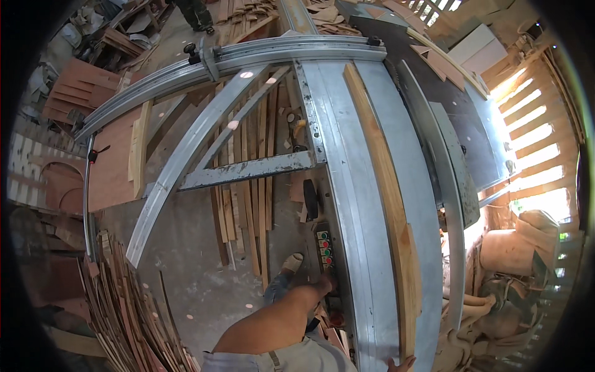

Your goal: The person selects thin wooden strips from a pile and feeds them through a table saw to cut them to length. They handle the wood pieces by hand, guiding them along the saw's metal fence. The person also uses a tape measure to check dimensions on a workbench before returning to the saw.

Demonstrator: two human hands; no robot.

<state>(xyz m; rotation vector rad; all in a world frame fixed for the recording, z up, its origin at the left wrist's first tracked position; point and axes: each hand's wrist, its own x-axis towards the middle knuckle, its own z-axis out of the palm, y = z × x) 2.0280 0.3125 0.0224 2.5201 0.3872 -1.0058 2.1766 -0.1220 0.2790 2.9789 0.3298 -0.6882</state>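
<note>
My left arm reaches across to a control panel (pixel 325 251) with red and green buttons on the side of a sliding table saw. My left hand (pixel 323 283) is at the panel's lower end, its fingers in shadow and hard to make out. A long, narrow wooden board (pixel 396 214) lies lengthwise on the saw's metal table (pixel 347 186), with a wider piece along its near part. At the lower edge of the view, my right hand (pixel 401 364) grips the board's near end, thumb and finger on either side; the rest of the hand is cut off.
A metal crosscut fence (pixel 248 54) spans the far side on an angled frame. Right of the board runs a long metal rail (pixel 443 186). Wood strips (pixel 251 211) lie under the frame, and thin offcuts (pixel 127 310) pile up at left. Someone's legs (pixel 195 13) show far off.
</note>
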